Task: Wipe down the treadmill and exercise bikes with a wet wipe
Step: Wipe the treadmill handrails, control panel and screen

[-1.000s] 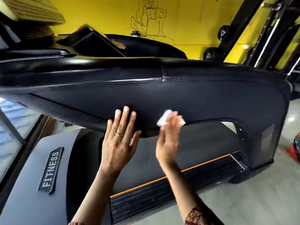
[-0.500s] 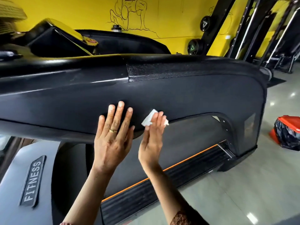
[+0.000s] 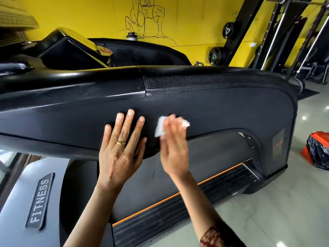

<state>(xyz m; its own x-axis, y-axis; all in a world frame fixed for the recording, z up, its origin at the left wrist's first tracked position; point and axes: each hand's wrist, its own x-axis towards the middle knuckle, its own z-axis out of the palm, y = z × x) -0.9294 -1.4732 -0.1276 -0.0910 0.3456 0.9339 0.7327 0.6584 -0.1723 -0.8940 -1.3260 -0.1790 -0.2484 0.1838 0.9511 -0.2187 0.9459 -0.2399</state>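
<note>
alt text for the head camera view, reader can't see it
A person's right hand presses a white wet wipe against a treadmill's black side panel, with the left hand flat on the panel beside it. A yellow wall stands behind; an orange and black bag sits on the floor at right.

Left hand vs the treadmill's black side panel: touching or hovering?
Touching. The head view shows the left hand laid flat on the black side panel, straight fingers spread against its surface with no gap visible.
</note>
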